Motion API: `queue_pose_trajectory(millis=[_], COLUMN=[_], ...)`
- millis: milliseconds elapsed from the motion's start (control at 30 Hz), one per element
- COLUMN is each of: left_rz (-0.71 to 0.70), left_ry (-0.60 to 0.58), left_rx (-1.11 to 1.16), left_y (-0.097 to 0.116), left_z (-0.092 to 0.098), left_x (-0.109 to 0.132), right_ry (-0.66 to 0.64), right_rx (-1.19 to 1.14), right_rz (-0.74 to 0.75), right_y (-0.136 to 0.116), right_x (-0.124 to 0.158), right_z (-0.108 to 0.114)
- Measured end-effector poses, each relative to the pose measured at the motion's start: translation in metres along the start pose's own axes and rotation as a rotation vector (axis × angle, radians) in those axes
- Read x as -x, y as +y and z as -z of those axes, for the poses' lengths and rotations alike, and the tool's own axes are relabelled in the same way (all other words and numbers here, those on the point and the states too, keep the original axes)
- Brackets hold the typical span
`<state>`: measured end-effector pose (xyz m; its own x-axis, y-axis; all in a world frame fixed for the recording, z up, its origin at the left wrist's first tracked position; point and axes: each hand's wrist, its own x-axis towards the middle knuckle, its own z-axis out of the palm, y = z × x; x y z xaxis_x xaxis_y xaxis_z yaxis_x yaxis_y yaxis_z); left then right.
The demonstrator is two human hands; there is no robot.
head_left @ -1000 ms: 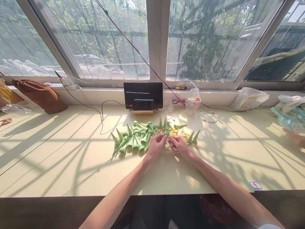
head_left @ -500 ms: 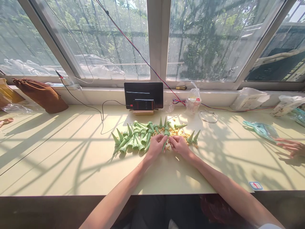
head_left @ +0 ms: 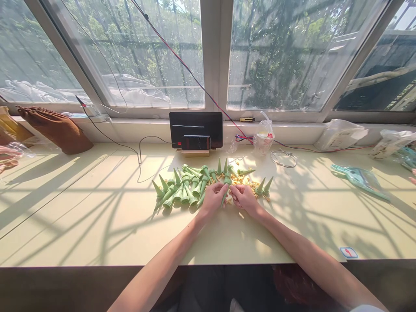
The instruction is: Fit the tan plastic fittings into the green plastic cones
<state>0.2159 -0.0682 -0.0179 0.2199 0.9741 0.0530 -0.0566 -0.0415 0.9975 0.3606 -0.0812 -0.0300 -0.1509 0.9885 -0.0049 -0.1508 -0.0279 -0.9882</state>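
My left hand (head_left: 213, 201) is closed around a green cone-shaped spike (head_left: 227, 179), its narrow end angled down toward the table. Close beside it, my right hand (head_left: 245, 200) pinches with thumb and forefinger near the spike's side; what lies between those fingertips is too small to make out. To the left lies a pile of similar green spikes (head_left: 185, 190), some upright and some on their sides. Small yellow pieces (head_left: 238, 180) are scattered behind and around my hands. Two more green spikes (head_left: 264, 187) stand just right of my right hand.
A black tablet (head_left: 196, 119) with a phone (head_left: 195, 142) before it stands by the window. Right of them are a bagged cup (head_left: 264, 138) and a coiled cable (head_left: 284, 159). A teal tool (head_left: 359, 180) lies farther right. Another person's hand (head_left: 8, 158) shows at the left edge.
My hands and the spike stay nearly still. On the right, another person's hand has drawn back from the teal tool toward the edge. At the left edge, another hand has come further into view.
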Motion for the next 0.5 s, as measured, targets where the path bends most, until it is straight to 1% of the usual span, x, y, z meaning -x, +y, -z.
queue_pose_trajectory(millis=[133,267,367,500], left_rz=[0.059,0.164,0.266,0.378], left_ry=[-0.008,-0.025,-0.041,-0.071], left_rx=[0.059,0.133,0.197,0.281], left_y=[-0.003,-0.003,0.0,0.007], left_z=[0.0,0.002,0.003,0.003], left_x=[-0.002,-0.003,-0.004,-0.002], right_ry=[0.013,0.054,0.079,0.092], right_rx=[0.075,0.22,0.311,0.338], right_rz=[0.053,0.114,0.175,0.224], right_y=[0.002,0.005,0.006,0.008], right_x=[0.0,0.0,0.0,-0.001], right_z=[0.001,0.004,0.006,0.007])
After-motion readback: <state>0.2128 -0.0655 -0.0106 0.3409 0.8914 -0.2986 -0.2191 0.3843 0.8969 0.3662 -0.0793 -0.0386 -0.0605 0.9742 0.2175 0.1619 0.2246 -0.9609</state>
